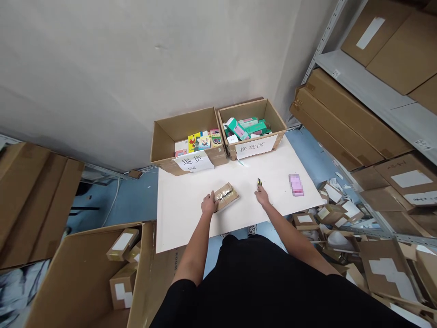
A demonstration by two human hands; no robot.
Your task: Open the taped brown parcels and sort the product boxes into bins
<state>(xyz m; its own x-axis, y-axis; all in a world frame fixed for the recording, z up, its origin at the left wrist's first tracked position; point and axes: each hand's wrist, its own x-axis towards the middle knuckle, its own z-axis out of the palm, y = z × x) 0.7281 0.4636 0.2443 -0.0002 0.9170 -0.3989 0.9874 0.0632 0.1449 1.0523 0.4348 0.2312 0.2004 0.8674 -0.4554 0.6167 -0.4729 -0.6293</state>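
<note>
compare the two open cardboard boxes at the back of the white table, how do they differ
The left open cardboard box holds yellow and multicoloured packs and is only partly filled; the right open cardboard box holds green and white cartons piled loosely. The left one looks a little larger and its paper label curls, while the right one's label lies flat. Both are brown, open-topped and sit side by side on the white table.

Brown cardboard parcel (226,196) glossy with clear tape, matt white table board (191,205), cardboard bins (167,136)

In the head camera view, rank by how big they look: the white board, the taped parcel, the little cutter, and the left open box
1. white board
2. left open box
3. taped parcel
4. cutter

The box sits farther away, so its true size is understated.
</note>
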